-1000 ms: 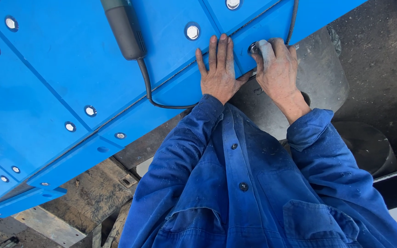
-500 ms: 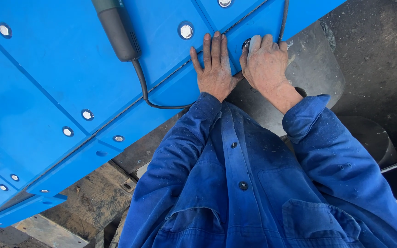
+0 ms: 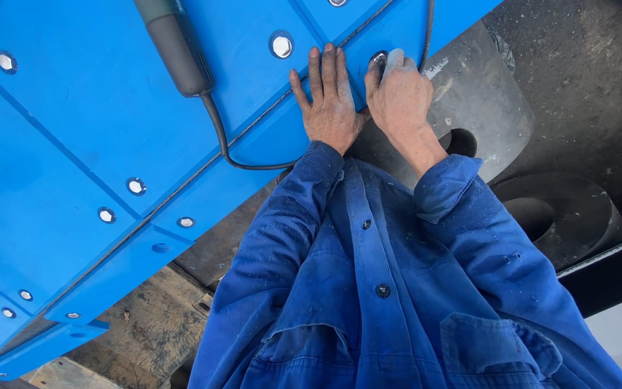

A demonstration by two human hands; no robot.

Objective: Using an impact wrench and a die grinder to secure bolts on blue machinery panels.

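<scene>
Blue plastic panels (image 3: 95,122), smooth and bolted down with round silver fasteners, fill the upper left of the head view and slope down toward the lower left, with narrow seams between them. Both hands work at the panels' lower edge near the top centre. The left hand (image 3: 329,104) lies flat on the blue surface, fingers stretched out and slightly apart, its grip spread and holding nothing. Just beside it, thumb side nearly touching, the right hand (image 3: 399,97) curls its fingers over a round recessed bolt hole (image 3: 379,59) in the panel; a pale, dusty fingertip covers part of the hole, and whether that grip pinches anything cannot be told. A dark grey power tool handle (image 3: 174,47) rests on the panel up and to the left of the left hand, and its black cable (image 3: 221,140) loops down across the blue surface toward the left wrist. Blue work-jacket sleeves (image 3: 289,238) cover both arms. Right of the hands sits dark, grimy steel structure (image 3: 541,209) with round openings, and worn wooden planks (image 3: 145,324) show below the panels.
</scene>
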